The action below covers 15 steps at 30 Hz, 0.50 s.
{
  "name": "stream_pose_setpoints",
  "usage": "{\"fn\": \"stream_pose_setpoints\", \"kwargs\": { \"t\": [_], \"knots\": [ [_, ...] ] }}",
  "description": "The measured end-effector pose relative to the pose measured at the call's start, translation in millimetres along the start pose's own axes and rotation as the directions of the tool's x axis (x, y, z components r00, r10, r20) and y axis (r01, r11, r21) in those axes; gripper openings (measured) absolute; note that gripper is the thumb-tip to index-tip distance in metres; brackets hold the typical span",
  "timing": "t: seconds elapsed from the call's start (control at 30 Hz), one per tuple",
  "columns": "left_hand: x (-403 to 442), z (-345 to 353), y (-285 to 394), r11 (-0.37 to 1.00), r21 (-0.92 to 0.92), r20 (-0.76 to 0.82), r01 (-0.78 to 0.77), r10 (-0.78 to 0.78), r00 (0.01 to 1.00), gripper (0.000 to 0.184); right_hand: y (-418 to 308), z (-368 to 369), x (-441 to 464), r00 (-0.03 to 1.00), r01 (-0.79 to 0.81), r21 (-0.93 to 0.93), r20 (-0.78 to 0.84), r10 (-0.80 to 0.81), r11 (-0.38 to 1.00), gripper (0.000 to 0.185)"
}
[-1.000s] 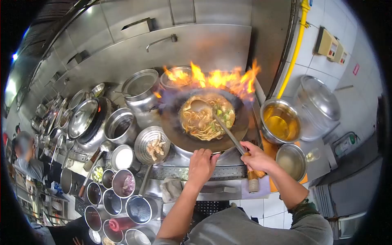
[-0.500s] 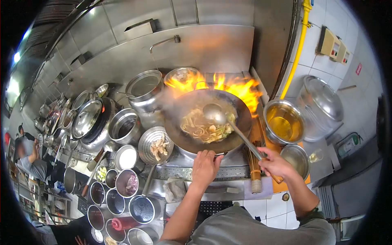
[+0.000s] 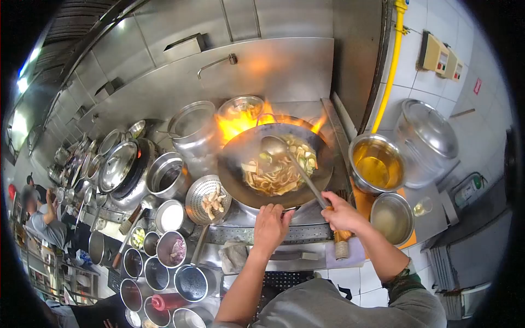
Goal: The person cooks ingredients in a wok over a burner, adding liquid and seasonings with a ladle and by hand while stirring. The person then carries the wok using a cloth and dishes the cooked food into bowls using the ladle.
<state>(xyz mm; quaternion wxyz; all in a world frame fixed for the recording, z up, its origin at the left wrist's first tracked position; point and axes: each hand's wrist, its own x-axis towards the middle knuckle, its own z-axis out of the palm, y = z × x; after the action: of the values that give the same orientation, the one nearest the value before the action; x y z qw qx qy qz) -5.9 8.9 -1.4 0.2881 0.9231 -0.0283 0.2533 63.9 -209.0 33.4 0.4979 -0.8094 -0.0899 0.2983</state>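
A large dark wok (image 3: 240, 180) sits on the burner with noodles (image 3: 276, 177), green vegetable pieces and broth in it. My left hand (image 3: 270, 227) grips the wok at its near edge, with the thumb toward the right; what lies under the fingers is hidden. My right hand (image 3: 343, 212) is closed round the handle of a long metal ladle (image 3: 299, 170). The ladle's bowl tilts inside the wok at the far left of the noodles. Orange flames (image 3: 232, 127) rise behind the wok's far rim.
A perforated strainer (image 3: 192, 203) holding pale pieces lies left of the wok, near several metal pots and cups. To the right stand a pot of yellow oil (image 3: 378, 168), a steel bowl (image 3: 392, 218) and a bamboo brush (image 3: 342, 249). Another person (image 3: 46, 218) stands far left.
My right hand has moved left, and the ladle's bowl has shifted left and slightly up. The noodles have shifted in the wok. Flames on the right have shrunk. My left hand stays at the edge.
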Motion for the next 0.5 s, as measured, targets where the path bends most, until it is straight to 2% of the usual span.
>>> {"fn": "stream_pose_setpoints", "kwargs": {
  "t": [0.07,0.13,0.17,0.23,0.27,0.3,0.37,0.5],
  "knots": [
    [-2,-3,-1,1.000,-0.001,0.013,0.011,-0.011,1.000,0.023,6,-2,-8,0.999,0.002,0.035,0.046,-0.004,0.999,0.057],
    [-3,-3,-1,1.000,0.013,-0.002,0.006,-0.006,1.000,0.023,11,-27,-29,0.992,-0.076,0.091,0.112,0.065,0.993,0.057],
    [0,-2,-3,1.000,0.012,-0.011,0.011,-0.011,1.000,0.023,8,-28,-24,0.991,-0.073,0.081,0.115,0.063,0.994,0.057],
    [-4,1,-5,1.000,-0.014,-0.038,-0.017,0.016,0.999,0.022,10,-24,-17,0.997,-0.075,0.040,0.014,0.075,0.996,0.057],
    [-3,1,-5,1.000,-0.018,-0.040,-0.026,0.025,0.999,0.022,4,-14,-7,0.999,0.015,0.013,0.029,-0.015,1.000,0.056],
    [-2,0,-5,1.000,-0.018,-0.015,-0.008,0.007,1.000,0.022,-5,-1,-3,1.000,0.006,-0.039,0.000,-0.006,0.999,0.055],
    [-3,-1,-5,1.000,-0.013,0.016,0.013,-0.013,1.000,0.022,-6,9,-5,0.999,-0.017,0.022,0.031,0.016,1.000,0.055],
    [-2,-3,-7,1.000,-0.023,-0.014,0.008,-0.008,1.000,0.021,4,-26,-30,0.993,-0.067,0.044,0.097,0.063,0.997,0.055]
  ]
}}
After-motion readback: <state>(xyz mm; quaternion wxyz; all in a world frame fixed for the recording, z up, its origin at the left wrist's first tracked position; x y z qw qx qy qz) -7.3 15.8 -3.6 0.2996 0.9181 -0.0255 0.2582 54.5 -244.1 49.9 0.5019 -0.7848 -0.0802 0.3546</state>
